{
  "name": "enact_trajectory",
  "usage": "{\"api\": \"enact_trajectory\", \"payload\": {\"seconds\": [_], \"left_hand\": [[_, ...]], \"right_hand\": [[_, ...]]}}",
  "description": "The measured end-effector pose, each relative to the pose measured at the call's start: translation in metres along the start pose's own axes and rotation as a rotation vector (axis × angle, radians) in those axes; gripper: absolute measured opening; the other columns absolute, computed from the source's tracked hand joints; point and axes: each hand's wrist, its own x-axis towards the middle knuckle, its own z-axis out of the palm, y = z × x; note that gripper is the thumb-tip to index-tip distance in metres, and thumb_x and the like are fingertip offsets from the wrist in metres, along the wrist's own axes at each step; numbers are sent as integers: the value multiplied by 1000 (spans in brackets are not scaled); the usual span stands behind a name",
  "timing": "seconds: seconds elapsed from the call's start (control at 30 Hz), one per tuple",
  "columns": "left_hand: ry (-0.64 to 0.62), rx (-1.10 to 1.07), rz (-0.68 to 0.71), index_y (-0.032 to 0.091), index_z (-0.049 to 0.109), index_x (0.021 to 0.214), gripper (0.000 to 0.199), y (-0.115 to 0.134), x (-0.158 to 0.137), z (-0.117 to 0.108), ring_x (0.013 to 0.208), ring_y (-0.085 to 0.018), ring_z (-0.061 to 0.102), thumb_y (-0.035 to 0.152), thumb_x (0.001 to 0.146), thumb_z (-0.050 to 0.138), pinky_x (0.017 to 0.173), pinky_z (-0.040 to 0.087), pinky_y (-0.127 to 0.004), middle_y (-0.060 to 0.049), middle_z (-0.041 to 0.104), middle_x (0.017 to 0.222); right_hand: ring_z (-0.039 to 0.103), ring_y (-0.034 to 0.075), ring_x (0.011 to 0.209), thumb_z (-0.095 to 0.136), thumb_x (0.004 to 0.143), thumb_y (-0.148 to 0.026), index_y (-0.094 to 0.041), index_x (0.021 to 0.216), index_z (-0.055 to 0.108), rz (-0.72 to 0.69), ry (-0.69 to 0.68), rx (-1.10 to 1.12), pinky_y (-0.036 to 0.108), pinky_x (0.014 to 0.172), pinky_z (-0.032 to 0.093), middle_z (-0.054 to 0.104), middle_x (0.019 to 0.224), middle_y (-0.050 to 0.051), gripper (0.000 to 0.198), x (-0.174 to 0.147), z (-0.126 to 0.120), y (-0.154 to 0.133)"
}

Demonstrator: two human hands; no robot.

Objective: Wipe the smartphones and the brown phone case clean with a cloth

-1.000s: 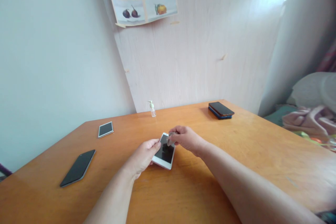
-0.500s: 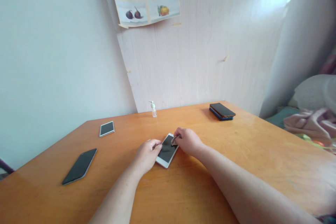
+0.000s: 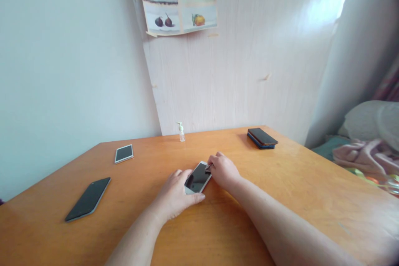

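A white smartphone (image 3: 198, 178) with a dark screen lies tilted on the table between my hands. My left hand (image 3: 178, 193) grips it, fingers along its left side and thumb stretched across its lower edge. My right hand (image 3: 222, 170) is closed on a small greyish cloth (image 3: 208, 169) and presses it to the screen near the upper right corner. Most of the cloth is hidden by my fingers.
On the wooden table (image 3: 140, 232) lie a black phone (image 3: 89, 199) at left and a white phone (image 3: 124, 153) behind it. A small clear pump bottle (image 3: 181, 133) stands at the back. Stacked dark phones (image 3: 262, 138) lie back right. Fruit pictures (image 3: 179, 2) hang on the wall.
My left hand has shifted its hold, its thumb moving from the phone's left side down to its lower edge. The cloth stays near the upper right of the screen. The view has tilted slightly.
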Motion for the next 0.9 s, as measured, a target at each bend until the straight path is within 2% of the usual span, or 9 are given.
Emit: {"api": "enact_trajectory", "payload": {"seconds": [0.13,0.23,0.33,0.43,0.53,0.67,0.77,0.83,0.9], "left_hand": [[17,41,6,26,62,119,58,2,1,2,108,-30,57,34,64,79,89,42,-35,-9,65,111],[38,38,-42,23,54,130,66,4,3,4,118,-29,55,30,67,75,98,40,-36,-11,62,126],[21,51,-110,21,41,142,83,6,2,3,129,-29,48,37,68,75,105,37,-36,-13,53,140],[15,108,-162,20,36,145,96,5,0,-1,131,-31,46,49,63,77,106,37,-38,-15,49,143],[18,167,-185,19,38,143,97,4,-2,-3,129,-32,47,52,60,77,105,38,-38,-15,50,141],[33,180,-166,17,39,142,97,3,0,0,126,-31,49,50,60,77,102,40,-37,-15,53,137],[56,187,-130,16,39,141,96,1,1,4,121,-31,53,48,59,77,99,43,-36,-16,55,132],[71,204,-100,16,40,139,90,0,2,6,116,-31,56,45,62,74,97,44,-36,-15,58,127],[78,215,-79,16,41,138,84,0,3,7,112,-31,57,43,64,72,95,45,-37,-15,61,123]], "right_hand": [[59,19,92,49,82,-11,-18,88,71,-82,-35,-21,26,79,39,63,99,11,24,-3,3,-6],[59,19,94,49,85,-16,-18,80,71,-166,-78,-27,25,82,40,65,94,9,22,-6,5,-10],[60,18,96,48,87,-16,-19,83,72,-197,-91,-34,25,84,40,67,93,8,24,-6,4,-6],[59,19,97,47,86,-13,-20,93,73,-172,-72,-52,26,85,40,68,96,8,27,-1,3,2],[58,20,99,47,85,-11,-20,98,73,-133,-41,-60,26,85,40,66,100,9,30,3,2,9],[59,18,94,46,84,-9,-18,92,73,-140,-55,-47,25,82,41,64,98,9,30,0,3,3],[58,19,93,46,87,-14,-19,87,72,-303,-104,-40,27,85,41,66,94,8,27,-12,5,-14],[58,19,95,46,89,-17,-22,89,73,-454,-143,0,28,88,40,68,98,6,27,-21,5,-27],[57,19,100,45,91,-19,-26,95,73,-534,-168,14,30,91,40,70,107,3,29,-28,5,-33]]}}
